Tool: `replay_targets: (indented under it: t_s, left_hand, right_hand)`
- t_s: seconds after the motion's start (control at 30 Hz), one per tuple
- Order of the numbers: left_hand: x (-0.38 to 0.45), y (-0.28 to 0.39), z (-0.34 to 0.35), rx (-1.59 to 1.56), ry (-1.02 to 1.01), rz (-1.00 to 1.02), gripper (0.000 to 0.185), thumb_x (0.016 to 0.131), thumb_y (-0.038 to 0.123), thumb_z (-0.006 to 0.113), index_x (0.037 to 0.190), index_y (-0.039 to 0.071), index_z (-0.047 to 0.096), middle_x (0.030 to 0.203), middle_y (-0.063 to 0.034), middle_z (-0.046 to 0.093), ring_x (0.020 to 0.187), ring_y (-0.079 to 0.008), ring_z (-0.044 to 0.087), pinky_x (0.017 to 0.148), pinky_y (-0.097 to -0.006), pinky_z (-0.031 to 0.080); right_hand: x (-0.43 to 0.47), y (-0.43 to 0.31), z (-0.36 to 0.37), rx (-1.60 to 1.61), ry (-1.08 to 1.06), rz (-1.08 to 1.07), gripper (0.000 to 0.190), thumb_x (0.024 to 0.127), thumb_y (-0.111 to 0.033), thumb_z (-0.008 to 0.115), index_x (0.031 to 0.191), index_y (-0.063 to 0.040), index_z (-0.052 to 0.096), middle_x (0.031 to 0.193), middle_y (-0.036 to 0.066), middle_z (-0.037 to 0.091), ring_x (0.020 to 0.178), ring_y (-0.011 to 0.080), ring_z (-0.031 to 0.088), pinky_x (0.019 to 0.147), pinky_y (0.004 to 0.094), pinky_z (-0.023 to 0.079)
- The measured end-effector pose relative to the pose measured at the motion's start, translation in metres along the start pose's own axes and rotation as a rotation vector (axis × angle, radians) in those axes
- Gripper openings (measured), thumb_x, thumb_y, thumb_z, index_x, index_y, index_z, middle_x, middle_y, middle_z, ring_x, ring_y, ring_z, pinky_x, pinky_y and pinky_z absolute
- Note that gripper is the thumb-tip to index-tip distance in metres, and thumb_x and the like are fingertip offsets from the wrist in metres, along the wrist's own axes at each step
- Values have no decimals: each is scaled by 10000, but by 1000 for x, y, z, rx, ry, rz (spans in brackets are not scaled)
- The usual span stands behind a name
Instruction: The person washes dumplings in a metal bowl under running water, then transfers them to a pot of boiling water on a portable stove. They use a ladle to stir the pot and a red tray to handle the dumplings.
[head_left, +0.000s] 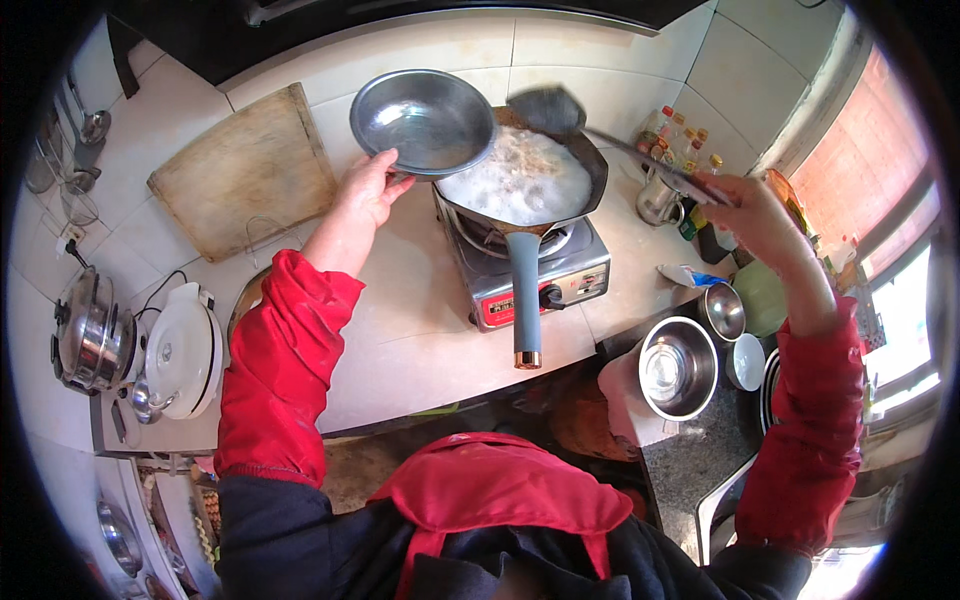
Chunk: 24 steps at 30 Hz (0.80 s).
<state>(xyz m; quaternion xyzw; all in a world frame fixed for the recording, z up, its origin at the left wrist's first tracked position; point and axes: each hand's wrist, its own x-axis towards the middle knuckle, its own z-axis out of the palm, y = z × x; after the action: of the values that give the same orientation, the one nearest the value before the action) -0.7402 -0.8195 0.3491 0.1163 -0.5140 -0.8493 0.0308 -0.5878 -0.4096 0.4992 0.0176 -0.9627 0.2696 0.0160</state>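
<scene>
My left hand (371, 191) grips the near rim of a round steel bowl (424, 124), held tilted at the left edge of the wok. My right hand (739, 199) is closed on the handle of a dark spatula (547, 110), whose blurred blade is over the far rim of the wok. The wok (596, 176) holds bubbling liquid with white foam (517, 180) and some brownish bits. Its grey handle (526, 292) points towards me. Below the wok is a portable steel gas stove (536, 274) with a black knob.
A wooden cutting board (247, 172) leans on the tiled wall at left, near a white lidded pot (180, 360) and a steel pot (94, 330). Seasoning bottles (679, 142) and a steel jug (658, 201) stand right. A steel pot (677, 367) sits at the lower right.
</scene>
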Motion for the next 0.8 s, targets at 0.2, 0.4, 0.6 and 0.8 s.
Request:
replay_targets:
  t_s: [0.2, 0.4, 0.6, 0.8]
  left_hand:
    - [-4, 8, -18, -79, -28, 22, 163, 851, 81, 646, 976, 26, 556, 944, -104, 502, 899, -244, 531, 901, -479, 506]
    - [-9, 14, -29, -103, -39, 18, 140, 867, 96, 629, 976, 37, 564, 947, -96, 541, 895, -221, 538, 894, -477, 499]
    - [-18, 19, -28, -85, -37, 15, 118, 872, 103, 625, 962, 46, 574, 937, -84, 558, 888, -203, 537, 882, -473, 499]
    - [-17, 20, -35, -81, -72, 12, 220, 835, 105, 676, 1007, 30, 561, 976, -106, 529, 940, -251, 535, 920, -465, 487]
  right_hand:
    - [5, 18, 14, 30, -277, 171, 418, 810, -137, 658, 1214, -44, 606, 749, 39, 602, 632, 92, 533, 553, 253, 445]
    - [20, 17, 16, -57, -299, 222, 408, 819, -124, 646, 1216, -41, 604, 773, 50, 615, 648, 108, 551, 569, 264, 458]
    - [38, 36, 31, -62, -267, 204, 414, 821, -140, 635, 1225, -63, 600, 746, 41, 594, 615, 102, 529, 529, 260, 436]
    - [54, 51, 61, -13, -213, 170, 428, 826, -150, 629, 1250, -101, 591, 699, -2, 540, 595, 71, 478, 468, 231, 387]
